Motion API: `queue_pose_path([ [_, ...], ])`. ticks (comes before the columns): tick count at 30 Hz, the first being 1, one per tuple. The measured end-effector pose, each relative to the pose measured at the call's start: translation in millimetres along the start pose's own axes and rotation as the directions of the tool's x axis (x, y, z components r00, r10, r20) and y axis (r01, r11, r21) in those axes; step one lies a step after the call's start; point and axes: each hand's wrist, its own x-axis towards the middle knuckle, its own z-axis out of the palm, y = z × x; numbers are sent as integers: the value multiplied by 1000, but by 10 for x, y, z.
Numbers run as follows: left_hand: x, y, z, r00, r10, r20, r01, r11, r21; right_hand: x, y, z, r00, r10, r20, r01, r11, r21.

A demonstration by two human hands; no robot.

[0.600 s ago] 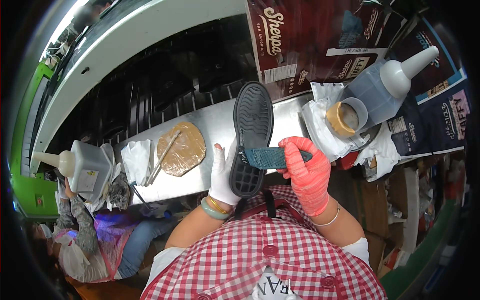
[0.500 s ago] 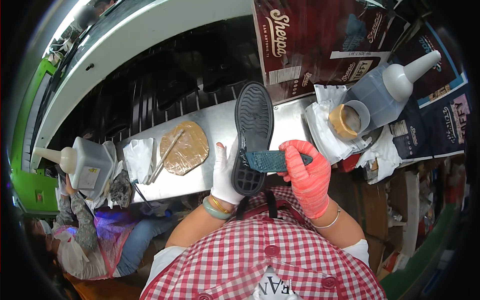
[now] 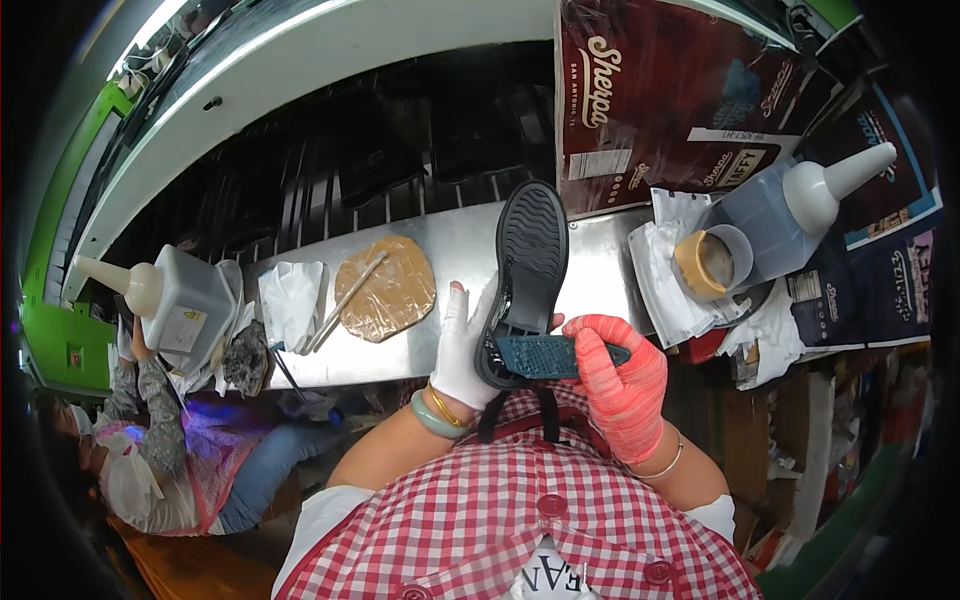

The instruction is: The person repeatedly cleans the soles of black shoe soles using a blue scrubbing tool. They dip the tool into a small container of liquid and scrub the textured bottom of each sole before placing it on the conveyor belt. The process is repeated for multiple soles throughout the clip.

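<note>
A black shoe sole (image 3: pixel 530 250) stands tilted, tread up, over the steel bench (image 3: pixel 460 250). My left hand (image 3: pixel 462 345), in a white glove, grips the sole at its near heel end. My right hand (image 3: pixel 622 380), in a red knit glove, holds a dark teal brush-like tool (image 3: pixel 545 357) flat across the heel of the sole. Both hands meet just above my red checked shirt.
A tan glue-stained pad with a stick (image 3: pixel 385 290) and crumpled white cloths (image 3: pixel 292 300) lie on the bench at left. Grey squeeze bottles stand at far left (image 3: pixel 180 305) and right (image 3: pixel 790 210), beside a small tan cup (image 3: pixel 712 260). Brown cardboard boxes (image 3: pixel 690 100) stand behind. A seated person (image 3: pixel 150 450) is at lower left.
The sole, the tool and both hands have stayed almost where they were; only a slight shift of the whole view.
</note>
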Motion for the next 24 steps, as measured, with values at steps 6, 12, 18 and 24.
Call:
queue_pose_path([
  [6,-50,32,12,995,-52,83,51,999,14,-4,28,-84,987,-80,138,81,997,-4],
  [12,-78,81,59,986,-168,8,163,964,211,74,-158,-184,950,-31,309,53,997,-62],
  [18,-102,112,76,945,-322,-53,326,925,196,193,-433,-205,867,249,431,-211,968,-135],
  [24,-100,178,121,876,-482,-24,464,826,319,306,-555,-160,779,388,493,-329,922,-206],
])
